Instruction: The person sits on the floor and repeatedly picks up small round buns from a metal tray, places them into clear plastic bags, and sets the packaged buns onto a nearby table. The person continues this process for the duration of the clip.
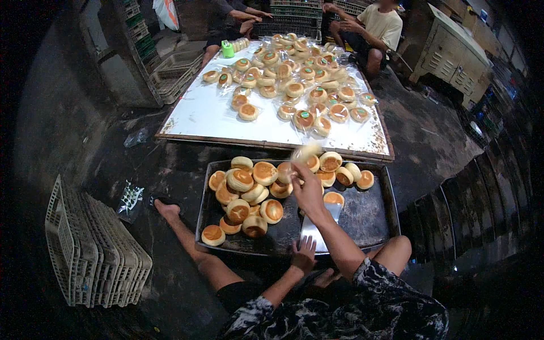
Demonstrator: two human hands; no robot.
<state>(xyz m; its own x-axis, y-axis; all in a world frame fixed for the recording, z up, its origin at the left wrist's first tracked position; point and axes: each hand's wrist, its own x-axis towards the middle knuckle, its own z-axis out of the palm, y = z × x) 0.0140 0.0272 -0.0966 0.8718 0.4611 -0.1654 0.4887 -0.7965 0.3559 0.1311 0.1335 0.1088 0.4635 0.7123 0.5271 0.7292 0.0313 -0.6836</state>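
My right hand (309,193) is raised over the middle of a dark metal baking tray (365,221). A blurred bun in clear wrap (307,153) is at its fingertips; whether they still grip it cannot be told. My left hand (304,256) rests with fingers spread at the near end of a pale, shiny sheet or stack of plastic bags (316,236), which lies over the tray's front edge. Round browned buns (238,210) are heaped in the tray's left half. More buns (330,161) sit along its far right side, and a single bun (334,198) touches the plastic's far end.
Beyond the tray, a low white-topped table (204,114) bears many wrapped buns (304,119) and a green object (228,49). Two people (380,25) sit at its far end. Plastic crates (97,250) stand at left; a metal cabinet (450,55) stands at right.
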